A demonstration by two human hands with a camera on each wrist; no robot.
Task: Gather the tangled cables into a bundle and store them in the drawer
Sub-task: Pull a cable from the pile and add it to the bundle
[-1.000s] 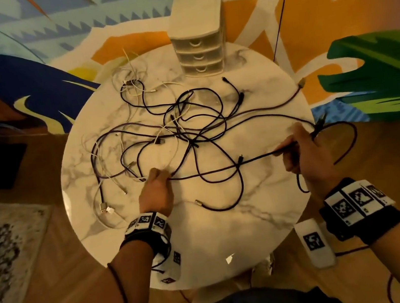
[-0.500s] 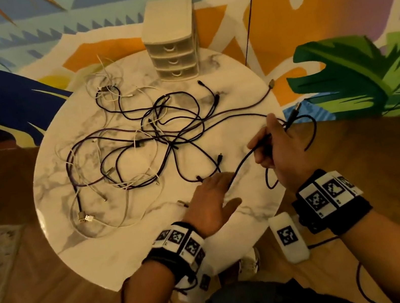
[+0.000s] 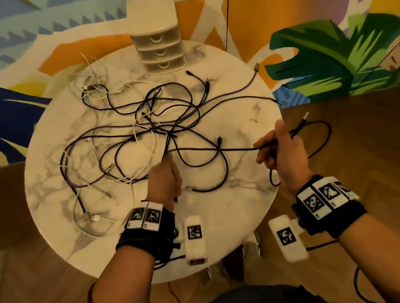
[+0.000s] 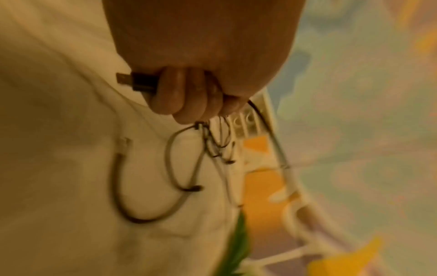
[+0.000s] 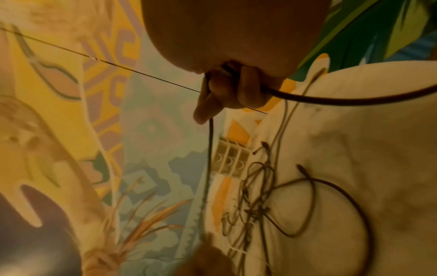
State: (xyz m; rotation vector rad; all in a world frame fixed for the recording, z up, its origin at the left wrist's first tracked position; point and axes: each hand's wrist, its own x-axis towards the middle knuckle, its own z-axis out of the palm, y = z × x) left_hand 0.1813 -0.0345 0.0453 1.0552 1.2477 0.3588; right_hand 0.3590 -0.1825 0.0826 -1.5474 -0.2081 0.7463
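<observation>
I see my left hand [image 4: 189, 93] curled around a black cable [image 3: 235, 148] near its USB plug [image 4: 139, 82], and my right hand [image 3: 283, 152] gripping the same cable over the round marble table's [image 3: 231, 215] right edge. The tangled cables [image 3: 153, 133] sprawl mid-table; the closed drawer unit [image 3: 155, 33] stands at the far rim.

Head cam looks steeply down from above the round table [image 3: 76, 242], both hands low in frame, mural wall at top. Left wrist cam sits tight behind the left hand [image 4: 189, 93], facing across the tabletop. Right wrist cam sits close behind the right hand [image 5: 227, 89]. All three catch the drawer unit [image 3: 158, 49] and cables [image 3: 163, 131].
</observation>
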